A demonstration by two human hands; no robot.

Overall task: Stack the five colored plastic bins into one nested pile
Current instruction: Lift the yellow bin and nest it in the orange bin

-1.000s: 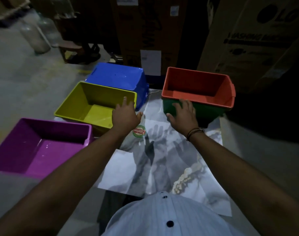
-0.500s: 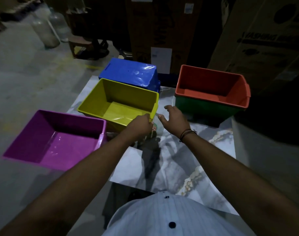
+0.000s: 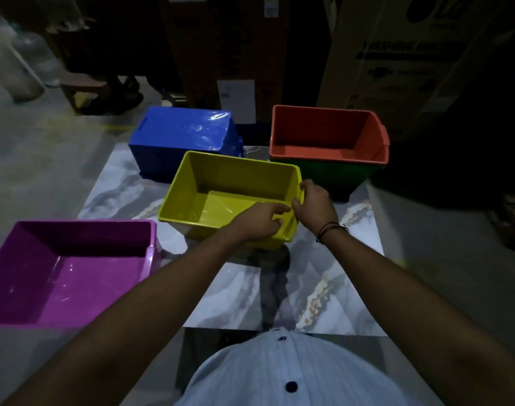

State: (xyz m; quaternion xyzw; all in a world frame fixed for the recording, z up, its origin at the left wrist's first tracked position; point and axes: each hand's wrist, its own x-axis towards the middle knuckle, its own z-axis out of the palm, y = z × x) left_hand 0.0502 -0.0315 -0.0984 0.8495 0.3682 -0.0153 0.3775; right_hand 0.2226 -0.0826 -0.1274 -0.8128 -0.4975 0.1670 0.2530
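dim storeroom, cardboard carton (image 3: 420, 54) behind marked "lg". marble bench (image 3: 323, 276): yellow bin (image 3: 221, 189) at centre, left hand (image 3: 260, 219) and right hand (image 3: 313, 200) both clasping its near-right rim.

Warehouse — appliance cartons (image 3: 411, 63) stacked

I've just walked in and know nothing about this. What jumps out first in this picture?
Bright plastic bins on a marbled table in a dim storeroom: a yellow plastic bin at the centre, gripped at its near right corner by the left hand and right hand. A purple plastic bin sits near left, an upturned blue plastic bin behind, and an orange plastic bin nests in a green plastic bin far right.
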